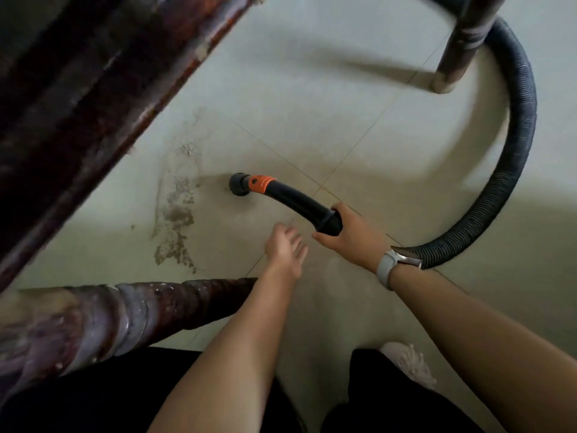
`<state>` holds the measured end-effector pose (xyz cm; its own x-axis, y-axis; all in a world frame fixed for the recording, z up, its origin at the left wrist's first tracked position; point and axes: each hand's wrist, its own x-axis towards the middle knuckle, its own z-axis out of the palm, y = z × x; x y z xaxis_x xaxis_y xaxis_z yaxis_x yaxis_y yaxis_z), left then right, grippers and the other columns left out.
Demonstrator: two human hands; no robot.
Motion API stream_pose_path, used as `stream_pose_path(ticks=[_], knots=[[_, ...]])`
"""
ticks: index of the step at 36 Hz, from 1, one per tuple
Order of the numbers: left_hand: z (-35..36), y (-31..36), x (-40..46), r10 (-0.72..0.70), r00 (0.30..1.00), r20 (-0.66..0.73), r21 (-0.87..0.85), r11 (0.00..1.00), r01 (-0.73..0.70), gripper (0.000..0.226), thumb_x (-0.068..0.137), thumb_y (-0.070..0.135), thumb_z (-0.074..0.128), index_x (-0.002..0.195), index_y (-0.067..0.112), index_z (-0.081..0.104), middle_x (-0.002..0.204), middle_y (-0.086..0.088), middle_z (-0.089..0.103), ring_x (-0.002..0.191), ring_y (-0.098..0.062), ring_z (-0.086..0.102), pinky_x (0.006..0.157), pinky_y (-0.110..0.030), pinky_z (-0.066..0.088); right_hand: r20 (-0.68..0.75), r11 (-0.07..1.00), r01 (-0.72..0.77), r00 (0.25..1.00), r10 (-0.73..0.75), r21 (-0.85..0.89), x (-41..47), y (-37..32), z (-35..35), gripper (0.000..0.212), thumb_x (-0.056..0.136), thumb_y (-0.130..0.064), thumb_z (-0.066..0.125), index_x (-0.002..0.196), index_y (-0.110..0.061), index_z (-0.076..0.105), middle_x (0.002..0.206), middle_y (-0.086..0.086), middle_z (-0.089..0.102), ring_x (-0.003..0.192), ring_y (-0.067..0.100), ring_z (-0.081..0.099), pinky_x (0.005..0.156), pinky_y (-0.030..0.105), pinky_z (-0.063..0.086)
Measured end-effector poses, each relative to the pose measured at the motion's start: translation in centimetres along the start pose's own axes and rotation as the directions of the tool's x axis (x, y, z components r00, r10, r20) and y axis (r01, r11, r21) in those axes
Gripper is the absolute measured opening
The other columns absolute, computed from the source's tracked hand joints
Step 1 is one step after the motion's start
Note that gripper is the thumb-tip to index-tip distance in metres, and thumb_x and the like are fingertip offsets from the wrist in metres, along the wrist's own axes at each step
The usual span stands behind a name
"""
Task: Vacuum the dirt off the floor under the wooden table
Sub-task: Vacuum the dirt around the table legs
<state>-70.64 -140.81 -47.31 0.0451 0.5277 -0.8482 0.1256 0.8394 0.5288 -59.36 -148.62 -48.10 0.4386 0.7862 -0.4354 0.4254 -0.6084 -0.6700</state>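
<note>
Gripping vacuum nozzle (274,198) in right hand (349,235), left hand (285,248) loose and empty, sweep slowly leftward across dirt (178,214).

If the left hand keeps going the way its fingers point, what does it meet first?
The left hand, open and holding nothing, points toward the black vacuum nozzle that the right hand holds. It would probably meet the nozzle's tube first, though depth is unclear.

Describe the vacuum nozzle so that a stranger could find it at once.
Start at the ribbed black hose curving round the far table leg. Follow it to the right hand, which grips a black curved tube. At its far end the nozzle, behind an orange collar, touches the floor beside the dirt.
</note>
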Motion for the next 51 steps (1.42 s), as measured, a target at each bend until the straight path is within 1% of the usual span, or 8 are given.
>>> stream_pose_path(ticks=[7, 12, 21, 28, 30, 41, 46, 51], knots=[[3.8, 2.2, -8.4, -0.024, 0.994, 0.111, 0.036, 0.999, 0.020, 0.048, 0.100, 0.039, 0.041, 0.140, 0.012, 0.038, 0.141, -0.011, 0.048, 0.125, -0.026, 0.051, 0.095, -0.038, 0.041, -0.071, 0.977, -0.118, 0.992, 0.106, -0.175, -8.4, -0.1, -6.1, 0.060, 0.082, -0.059, 0.059, 0.127, -0.024, 0.044, 0.109, 0.004, 0.065, 0.095, 0.028, 0.063, 0.067, 0.032, 0.043], [6.4, 1.6, -14.6, -0.204, 0.955, 0.213, 0.085, 0.978, 0.190, 0.050, 0.098, 0.031, 0.049, 0.141, 0.010, 0.035, 0.142, -0.013, 0.045, 0.120, -0.027, 0.052, 0.091, -0.037, 0.044, -0.106, 0.954, -0.210, 0.976, 0.191, -0.216, -16.0, -1.2, -11.3, 0.062, 0.081, -0.060, 0.060, 0.130, -0.026, 0.043, 0.116, 0.001, 0.064, 0.103, 0.027, 0.062, 0.077, 0.033, 0.045], [10.0, 2.2, -28.3, -0.378, 0.918, 0.117, 0.218, 0.912, 0.347, 0.044, 0.100, 0.022, 0.045, 0.139, 0.002, 0.035, 0.138, -0.018, 0.045, 0.126, -0.030, 0.048, 0.088, -0.037, 0.045, -0.017, 0.907, -0.261, 0.963, 0.270, -0.330, -26.6, -5.1, -22.1, 0.065, 0.079, -0.063, 0.057, 0.130, -0.028, 0.040, 0.121, 0.003, 0.058, 0.105, 0.030, 0.062, 0.082, 0.037, 0.047], [13.5, 4.6, -36.5, -0.376, 0.924, 0.061, 0.141, 0.920, 0.365, 0.042, 0.098, 0.021, 0.049, 0.133, 0.001, 0.039, 0.098, -0.015, 0.058, 0.084, -0.024, 0.061, 0.066, -0.035, 0.051, -0.004, 0.900, -0.189, 0.979, 0.204, -0.393, -30.2, -7.9, -32.0, 0.061, 0.079, -0.060, 0.059, 0.127, -0.026, 0.045, 0.114, 0.003, 0.059, 0.102, 0.031, 0.062, 0.077, 0.035, 0.046], [15.1, 5.5, -38.4, -0.389, 0.918, 0.080, 0.118, 0.918, 0.378, 0.036, 0.098, 0.019, 0.049, 0.128, 0.002, 0.041, 0.095, -0.015, 0.057, 0.081, -0.025, 0.060, 0.068, -0.036, 0.051, -0.002, 0.898, -0.152, 0.986, 0.165, -0.413, -30.7, -8.1, -34.9, 0.062, 0.079, -0.060, 0.060, 0.127, -0.024, 0.046, 0.112, 0.005, 0.060, 0.098, 0.032, 0.063, 0.075, 0.035, 0.046], [26.6, 12.3, -46.3, -0.495, 0.840, 0.221, 0.046, 0.866, 0.498, 0.029, 0.095, 0.009, 0.052, 0.123, 0.004, 0.044, 0.097, -0.019, 0.059, 0.086, -0.031, 0.060, 0.086, -0.047, 0.049, 0.079, 0.869, -0.126, 0.979, 0.186, -0.478, -29.1, -8.1, -51.6, 0.054, 0.081, -0.060, 0.053, 0.124, -0.030, 0.043, 0.104, -0.001, 0.061, 0.091, 0.025, 0.061, 0.077, 0.035, 0.051], [32.3, 15.7, -47.5, -0.519, 0.810, 0.274, -0.008, 0.841, 0.541, 0.032, 0.097, 0.010, 0.051, 0.127, 0.003, 0.045, 0.102, -0.019, 0.061, 0.115, -0.033, 0.057, 0.088, -0.045, 0.048, 0.108, 0.849, -0.089, 0.980, 0.169, -0.521, -25.8, -8.1, -58.8, 0.049, 0.080, -0.062, 0.052, 0.119, -0.034, 0.044, 0.102, -0.004, 0.059, 0.086, 0.023, 0.061, 0.071, 0.034, 0.050], [38.3, 17.7, -48.7, -0.532, 0.778, 0.334, -0.045, 0.816, 0.577, 0.027, 0.095, 0.013, 0.055, 0.120, 0.001, 0.050, 0.121, -0.019, 0.061, 0.117, -0.030, 0.058, 0.084, -0.042, 0.050, 0.135, 0.808, -0.029, 0.982, 0.133, -0.588, -22.5, -6.8, -66.0, 0.050, 0.080, -0.063, 0.050, 0.121, -0.036, 0.042, 0.101, -0.006, 0.058, 0.087, 0.022, 0.062, 0.072, 0.031, 0.048]])
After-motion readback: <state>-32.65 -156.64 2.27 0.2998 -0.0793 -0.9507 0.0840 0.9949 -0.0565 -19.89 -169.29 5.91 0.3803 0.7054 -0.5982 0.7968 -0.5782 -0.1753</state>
